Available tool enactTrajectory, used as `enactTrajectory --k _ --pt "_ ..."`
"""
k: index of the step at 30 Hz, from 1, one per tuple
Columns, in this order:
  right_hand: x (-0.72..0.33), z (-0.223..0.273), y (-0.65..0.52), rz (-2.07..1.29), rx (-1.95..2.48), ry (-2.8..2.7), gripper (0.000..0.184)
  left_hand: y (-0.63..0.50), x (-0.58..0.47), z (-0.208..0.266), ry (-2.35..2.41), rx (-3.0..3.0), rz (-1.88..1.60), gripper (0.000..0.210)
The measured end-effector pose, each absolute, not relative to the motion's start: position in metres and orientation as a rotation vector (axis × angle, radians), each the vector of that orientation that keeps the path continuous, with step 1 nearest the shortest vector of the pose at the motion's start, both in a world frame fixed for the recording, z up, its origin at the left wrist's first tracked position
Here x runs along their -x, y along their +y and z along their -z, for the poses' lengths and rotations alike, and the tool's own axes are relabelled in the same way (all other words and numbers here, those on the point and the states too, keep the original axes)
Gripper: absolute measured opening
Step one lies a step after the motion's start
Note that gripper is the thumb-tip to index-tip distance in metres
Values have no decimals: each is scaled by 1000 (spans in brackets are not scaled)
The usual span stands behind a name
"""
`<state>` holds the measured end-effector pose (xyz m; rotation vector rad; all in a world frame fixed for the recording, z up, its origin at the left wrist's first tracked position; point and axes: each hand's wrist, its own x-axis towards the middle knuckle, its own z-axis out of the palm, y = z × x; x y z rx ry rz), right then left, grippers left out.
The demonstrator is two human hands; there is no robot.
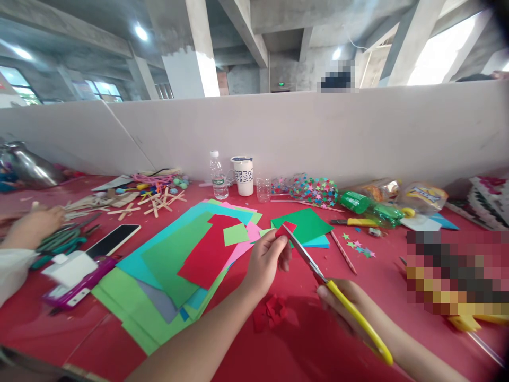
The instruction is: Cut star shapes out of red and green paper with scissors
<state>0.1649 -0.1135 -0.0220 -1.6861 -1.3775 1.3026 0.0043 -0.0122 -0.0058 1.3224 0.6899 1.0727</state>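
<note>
The left hand [267, 254] covers part of a small red paper piece [285, 228], yellow scissors [345, 305] mask some of the right hand [360, 294]! Far left, the edge slices a co-worker's sleeve [16, 273]; over right, pixelation [457, 276] blots something out.

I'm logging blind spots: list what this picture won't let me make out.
All in the head view:
Red paper piece: lower end covered by the left hand.
Right hand: partly hidden behind the yellow-handled scissors.
White sleeve: cut off by the left edge.
Yellow item at right: mostly covered by pixelation.
</note>
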Motion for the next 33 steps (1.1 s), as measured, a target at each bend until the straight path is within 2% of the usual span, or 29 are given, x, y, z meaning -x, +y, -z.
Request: enactTrajectory --k 7,27,33 --pt "-165 20 -113 -1329 1671 -1351 52 -12 -4 6 692 -1327 -1062 26" --pt "-164 9 -111 -1328 1681 -1395 53 -2 1 8 691 -1316 -1063 28" --pt "-167 16 -110 -1334 1646 -1413 57 1 4 3 701 -1324 -1133 21"
